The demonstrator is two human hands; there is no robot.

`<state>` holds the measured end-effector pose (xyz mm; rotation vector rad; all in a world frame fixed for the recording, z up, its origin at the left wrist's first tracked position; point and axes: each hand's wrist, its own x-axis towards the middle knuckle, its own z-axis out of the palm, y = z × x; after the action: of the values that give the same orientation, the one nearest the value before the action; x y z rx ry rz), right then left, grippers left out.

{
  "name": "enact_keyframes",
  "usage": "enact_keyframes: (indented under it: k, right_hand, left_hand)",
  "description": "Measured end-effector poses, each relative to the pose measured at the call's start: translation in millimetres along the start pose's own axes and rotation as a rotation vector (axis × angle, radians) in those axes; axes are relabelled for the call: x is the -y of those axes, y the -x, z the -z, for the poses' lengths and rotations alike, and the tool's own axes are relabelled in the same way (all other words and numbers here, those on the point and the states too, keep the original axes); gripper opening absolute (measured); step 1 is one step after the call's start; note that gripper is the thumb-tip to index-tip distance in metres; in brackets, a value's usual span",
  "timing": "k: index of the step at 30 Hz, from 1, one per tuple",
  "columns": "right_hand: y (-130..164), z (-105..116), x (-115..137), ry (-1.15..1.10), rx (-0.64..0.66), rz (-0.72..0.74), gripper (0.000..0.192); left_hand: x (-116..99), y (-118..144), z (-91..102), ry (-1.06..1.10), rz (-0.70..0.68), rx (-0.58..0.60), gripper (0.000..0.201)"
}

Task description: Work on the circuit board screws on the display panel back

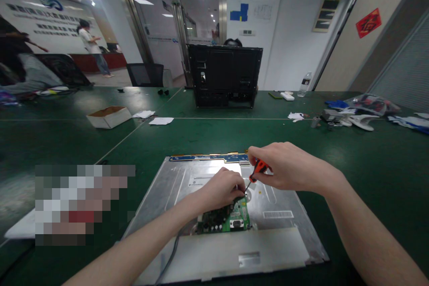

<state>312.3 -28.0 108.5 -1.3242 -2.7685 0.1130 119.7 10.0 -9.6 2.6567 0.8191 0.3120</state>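
At the centre of the rectangular silver metal panel [284, 201], directly ahead of me, lies a green printed circuit board [236, 220] with black components; clock directions run from this board, 12 pointing away. My right hand [284, 165], at 2 o'clock, grips an orange-and-black-handled screwdriver [258, 169], its shaft slanting down to the board's 1 o'clock corner. My left hand [226, 187], at 11 o'clock, has fingers bent beside the tip; whether they pinch anything, I cannot tell.

Step in hand, as judged: working a fastener at that corner. The tip hides the fastener, so its turning direction is uncertain. Next move calls for a seated tip, a shaft closer to upright and a steady left hand.

Edges: a narrow blue circuit strip [197, 158] lines the panel's far edge; a grey cable [172, 252] crosses the near edge at 7 o'clock. Clearance: green tabletop [372, 165] extends at 3 o'clock, giving my right elbow room; the large black monitor [224, 76] stands well apart at 12.
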Motion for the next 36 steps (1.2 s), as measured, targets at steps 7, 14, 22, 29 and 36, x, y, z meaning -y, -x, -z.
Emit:
enact_keyframes:
  k: [7,14,22,29,36]
  right_hand:
    - [-3.2,-1.0,3.6,-0.014,-0.023,0.012,0.014]
    - [-9.8,-6.5,6.2,0.099,-0.074,0.008,0.014]
    - [-7.7,-6.1,6.8,-0.023,-0.055,0.098,0.016]
    - [-11.3,-9.4,4.7,0.074,-0.086,0.011,0.011]
    - [-7.5,-8.6,4.5,0.014,-0.077,0.054,0.011]
  left_hand:
    - [1.0,-1.4,0.0,0.006,-0.016,-0.005,0.015]
    - [2.1,-1.4,-0.6,0.004,-0.013,-0.002,0.014]
    - [3.0,-1.8,-0.1,-0.01,-0.022,-0.01,0.016]
    - [2.0,-1.5,1.0,-0.008,-0.014,0.0,0.016]
    - [3.6,-1.8,-0.8,0.029,-0.02,-0.018,0.016]
